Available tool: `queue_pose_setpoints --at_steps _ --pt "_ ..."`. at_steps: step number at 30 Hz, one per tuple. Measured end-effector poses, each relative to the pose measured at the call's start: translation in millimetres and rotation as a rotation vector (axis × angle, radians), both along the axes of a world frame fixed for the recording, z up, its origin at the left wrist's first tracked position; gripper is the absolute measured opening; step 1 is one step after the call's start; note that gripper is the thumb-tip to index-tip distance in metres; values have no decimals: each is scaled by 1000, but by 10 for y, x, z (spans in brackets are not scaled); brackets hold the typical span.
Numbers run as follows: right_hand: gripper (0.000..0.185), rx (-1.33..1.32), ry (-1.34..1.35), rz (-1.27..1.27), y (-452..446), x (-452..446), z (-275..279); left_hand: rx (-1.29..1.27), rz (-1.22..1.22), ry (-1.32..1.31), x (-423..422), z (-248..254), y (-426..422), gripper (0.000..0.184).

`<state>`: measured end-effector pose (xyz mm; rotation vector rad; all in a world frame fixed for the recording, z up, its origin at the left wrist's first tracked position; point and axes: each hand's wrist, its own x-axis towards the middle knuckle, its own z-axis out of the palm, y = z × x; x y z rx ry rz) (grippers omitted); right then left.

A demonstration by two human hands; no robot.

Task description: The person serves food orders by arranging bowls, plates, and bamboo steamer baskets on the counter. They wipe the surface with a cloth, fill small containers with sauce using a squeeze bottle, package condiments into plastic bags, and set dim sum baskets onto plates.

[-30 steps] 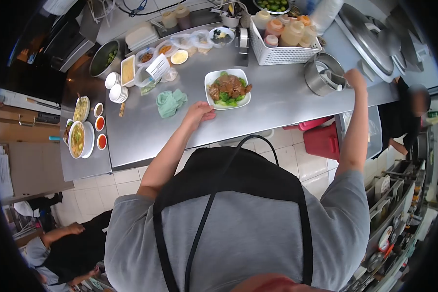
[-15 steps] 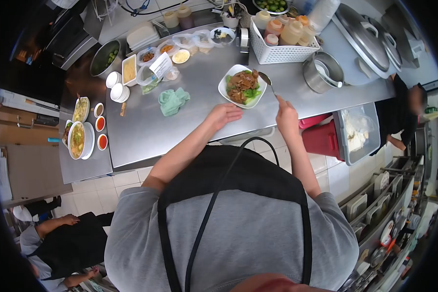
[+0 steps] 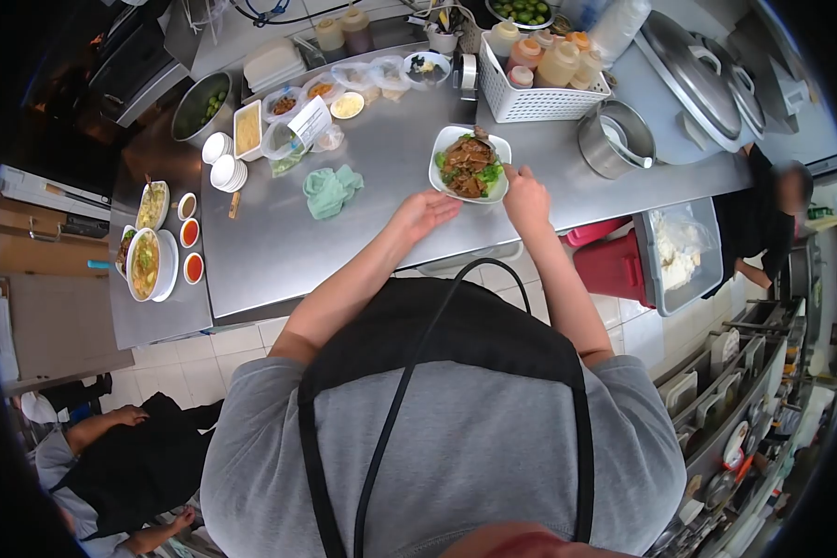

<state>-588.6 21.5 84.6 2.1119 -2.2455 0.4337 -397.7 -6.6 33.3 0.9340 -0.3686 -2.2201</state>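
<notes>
A square white dish [image 3: 445, 139] holds brown sauced meat [image 3: 470, 158] on green vegetables. At its lower left edge is my left hand [image 3: 426, 214], palm partly up and fingers stretched out; whether the fingertips touch the dish is unclear. My right hand [image 3: 528, 200] is closed at the dish's right side around a spoon's handle, mostly hidden. The tip of the spoon [image 3: 480, 133] shows at the top of the meat. To the left lies a crumpled green cloth [image 3: 333, 192].
A steel pot [image 3: 616, 139] stands right of the dish, below a white basket [image 3: 549, 107] of sauce bottles. Small containers and stacked white cups [image 3: 228, 173] are at left. A soup bowl [image 3: 145, 265] is farther left. Other people stand at lower left and far right.
My right hand has come from the steel pot to the dish with the spoon, which is now over the meat. The dish has shifted right and turned. My left hand has followed it.
</notes>
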Motion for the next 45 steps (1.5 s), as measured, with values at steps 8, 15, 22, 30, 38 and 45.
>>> queue_pose_setpoints --at_steps 8,15,22,30,38,45 --pt "30 81 4 68 -35 -200 106 12 0 52 9 -126 -39 27" --pt "35 35 17 -30 1 -87 65 20 0 57 14 -95 -29 29" --pt "38 -127 -124 74 -7 -219 0 -179 -69 126 76 -165 1 28" --pt "30 8 8 -13 2 -304 295 88 40 71 198 -13 28 30" --pt "28 -320 -33 -419 -77 -1676 841 -113 -86 -47 701 372 207 46" --pt "28 13 12 -668 -684 -2374 463 -445 -108 -276 705 932 238 45"
